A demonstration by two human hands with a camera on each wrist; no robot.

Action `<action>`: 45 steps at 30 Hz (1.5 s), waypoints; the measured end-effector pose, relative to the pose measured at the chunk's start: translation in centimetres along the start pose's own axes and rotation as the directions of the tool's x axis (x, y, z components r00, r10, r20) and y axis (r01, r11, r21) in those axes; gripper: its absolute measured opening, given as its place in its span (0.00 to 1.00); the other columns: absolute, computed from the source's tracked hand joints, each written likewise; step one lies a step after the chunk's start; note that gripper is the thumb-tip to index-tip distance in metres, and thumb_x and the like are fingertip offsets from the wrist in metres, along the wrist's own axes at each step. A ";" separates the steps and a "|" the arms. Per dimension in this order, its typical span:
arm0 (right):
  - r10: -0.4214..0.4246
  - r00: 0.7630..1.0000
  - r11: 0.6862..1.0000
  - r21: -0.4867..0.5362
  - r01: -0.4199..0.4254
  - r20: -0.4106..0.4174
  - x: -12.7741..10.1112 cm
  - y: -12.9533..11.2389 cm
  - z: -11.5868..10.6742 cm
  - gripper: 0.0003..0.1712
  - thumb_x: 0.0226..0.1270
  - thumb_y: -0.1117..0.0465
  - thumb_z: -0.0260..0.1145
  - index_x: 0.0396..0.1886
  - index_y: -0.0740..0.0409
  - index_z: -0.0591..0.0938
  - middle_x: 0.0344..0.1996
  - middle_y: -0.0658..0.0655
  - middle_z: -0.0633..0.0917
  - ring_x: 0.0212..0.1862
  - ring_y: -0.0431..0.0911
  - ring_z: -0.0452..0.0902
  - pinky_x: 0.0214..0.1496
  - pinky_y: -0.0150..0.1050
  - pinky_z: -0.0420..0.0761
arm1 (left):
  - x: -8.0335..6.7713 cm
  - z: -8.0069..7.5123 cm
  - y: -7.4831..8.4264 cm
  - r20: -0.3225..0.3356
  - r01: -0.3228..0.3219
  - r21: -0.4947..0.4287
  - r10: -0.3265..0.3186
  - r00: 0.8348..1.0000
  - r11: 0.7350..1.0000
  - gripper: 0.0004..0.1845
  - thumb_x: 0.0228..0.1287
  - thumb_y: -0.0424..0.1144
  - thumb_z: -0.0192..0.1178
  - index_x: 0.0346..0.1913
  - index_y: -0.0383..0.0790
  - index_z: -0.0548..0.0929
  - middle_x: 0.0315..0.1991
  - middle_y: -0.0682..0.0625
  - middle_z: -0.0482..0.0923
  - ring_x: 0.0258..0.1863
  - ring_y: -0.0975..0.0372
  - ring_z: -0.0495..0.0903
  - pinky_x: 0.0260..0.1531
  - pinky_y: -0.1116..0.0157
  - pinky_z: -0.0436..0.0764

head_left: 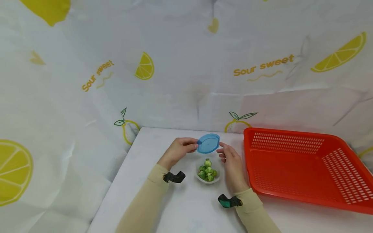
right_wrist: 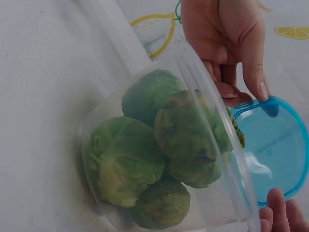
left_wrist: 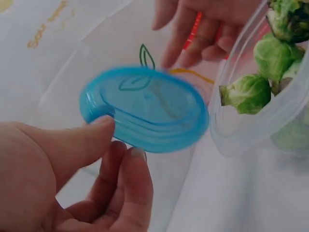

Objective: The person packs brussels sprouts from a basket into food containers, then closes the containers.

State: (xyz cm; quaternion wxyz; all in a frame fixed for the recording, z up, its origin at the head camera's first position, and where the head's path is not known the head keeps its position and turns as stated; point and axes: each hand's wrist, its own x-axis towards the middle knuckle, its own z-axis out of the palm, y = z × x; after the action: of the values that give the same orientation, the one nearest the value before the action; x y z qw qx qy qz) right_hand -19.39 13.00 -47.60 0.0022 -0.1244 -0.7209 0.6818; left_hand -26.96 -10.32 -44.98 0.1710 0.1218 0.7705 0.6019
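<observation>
Head view: centre of the frame, blue lid [head_left: 208, 143] lifted clear above the clear tub of Brussels sprouts [head_left: 207, 172], tub standing on the white table [head_left: 180, 207]. Left hand [head_left: 178, 150] pinching the lid's left edge between thumb and fingers; right hand [head_left: 231, 158] at the lid's right edge, fingers loosely bent, touching or just short of it, not possible to tell which. Red perforated basket [head_left: 294, 165] at right, apart from the tub. Lemon-print cloth [head_left: 87, 71] behind and at left.

Left wrist view: lower left, thumb [left_wrist: 82, 140] on top of the lid [left_wrist: 145, 116] and fingers beneath, a firm pinch. Upper middle, right hand [left_wrist: 203, 29] near the lid's far rim, fingers slack, holding nothing plainly. Right edge, tub wall [left_wrist: 246, 121] with sprouts inside.

Right wrist view: tub [right_wrist: 159, 159] filling the middle, sprouts heaped within; lid [right_wrist: 275, 145] at right, beyond the rim; left hand [right_wrist: 227, 43] above it.

Likely step: lid just off the tub and held beside it. Next move, by judgement: a steady pinch to carry the lid aside without knocking the tub.
</observation>
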 end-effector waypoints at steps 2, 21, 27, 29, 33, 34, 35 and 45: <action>-0.044 0.999 0.999 0.005 0.044 -0.018 -0.5 -0.2 -0.1 0.30 0.91 0.39 0.43 0.79 0.47 0.69 0.66 0.58 0.80 0.66 0.50 0.70 0.74 0.44 0.72 | -0.6 -0.2 0.3 -0.004 -0.056 0.053 0.056 0.998 0.997 0.16 0.79 0.44 0.66 0.64 0.47 0.89 0.61 0.48 0.88 0.62 0.50 0.88 0.67 0.55 0.85; -0.107 0.994 0.989 -0.103 0.109 0.028 -4.3 0.2 -0.7 0.22 0.88 0.48 0.58 0.73 0.48 0.78 0.66 0.55 0.84 0.62 0.46 0.78 0.60 0.24 0.79 | -5.2 -0.8 -0.2 0.036 -0.114 0.001 0.114 0.993 0.994 0.14 0.73 0.42 0.72 0.58 0.48 0.93 0.59 0.51 0.89 0.56 0.59 0.90 0.66 0.56 0.85; -0.113 0.993 0.989 -0.095 0.114 0.022 -4.8 0.2 -0.9 0.23 0.87 0.53 0.61 0.76 0.48 0.76 0.62 0.58 0.84 0.56 0.47 0.81 0.56 0.24 0.83 | -5.3 0.3 -0.3 -0.006 -0.039 -0.099 0.039 0.999 0.994 0.16 0.71 0.43 0.74 0.59 0.46 0.92 0.59 0.49 0.90 0.55 0.59 0.91 0.68 0.56 0.84; -0.104 0.994 0.989 -0.101 0.105 0.022 -4.9 0.1 -1.0 0.26 0.87 0.53 0.60 0.79 0.47 0.72 0.63 0.58 0.84 0.58 0.47 0.83 0.56 0.23 0.84 | -5.1 0.6 -0.5 -0.013 -0.038 -0.140 0.036 0.999 0.989 0.16 0.71 0.40 0.74 0.59 0.42 0.91 0.58 0.46 0.90 0.53 0.59 0.92 0.65 0.57 0.86; -0.093 0.995 0.988 -0.124 0.095 0.020 -5.0 0.0 -1.2 0.28 0.87 0.53 0.60 0.81 0.48 0.71 0.65 0.60 0.83 0.60 0.48 0.83 0.55 0.22 0.83 | -4.7 1.3 -0.8 -0.019 -0.001 -0.224 -0.003 1.000 0.975 0.17 0.71 0.33 0.72 0.60 0.34 0.89 0.57 0.41 0.89 0.47 0.61 0.92 0.56 0.59 0.91; -0.097 0.995 0.986 -0.132 0.098 0.016 -5.0 0.0 -1.2 0.27 0.87 0.53 0.60 0.80 0.49 0.72 0.64 0.60 0.83 0.59 0.49 0.83 0.55 0.21 0.84 | -4.6 1.4 -0.9 -0.020 0.008 -0.238 -0.013 1.000 0.971 0.17 0.71 0.32 0.71 0.60 0.32 0.89 0.57 0.40 0.88 0.45 0.61 0.92 0.54 0.59 0.91; -0.106 0.994 0.983 -0.151 0.106 0.008 -5.0 0.1 -1.2 0.26 0.87 0.54 0.61 0.78 0.51 0.74 0.63 0.60 0.83 0.57 0.49 0.82 0.53 0.21 0.83 | -4.6 1.6 -0.9 -0.024 0.017 -0.246 -0.023 0.999 0.969 0.17 0.71 0.31 0.71 0.60 0.31 0.89 0.56 0.39 0.88 0.44 0.61 0.92 0.53 0.59 0.92; -0.107 0.994 0.955 -0.280 0.094 -0.030 -4.9 1.2 -1.0 0.21 0.85 0.57 0.63 0.71 0.52 0.83 0.47 0.59 0.81 0.48 0.49 0.74 0.40 0.26 0.79 | -4.8 2.0 -1.7 -0.070 0.087 -0.212 -0.104 0.992 0.973 0.13 0.70 0.32 0.71 0.55 0.30 0.90 0.52 0.40 0.90 0.37 0.62 0.92 0.48 0.63 0.93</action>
State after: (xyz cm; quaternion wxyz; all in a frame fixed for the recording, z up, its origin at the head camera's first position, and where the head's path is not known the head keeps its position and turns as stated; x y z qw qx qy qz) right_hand -14.24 13.13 -47.88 0.0354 -0.1019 -0.8146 0.5700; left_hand -21.69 -10.85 -46.50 0.1803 0.0418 0.7143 0.6749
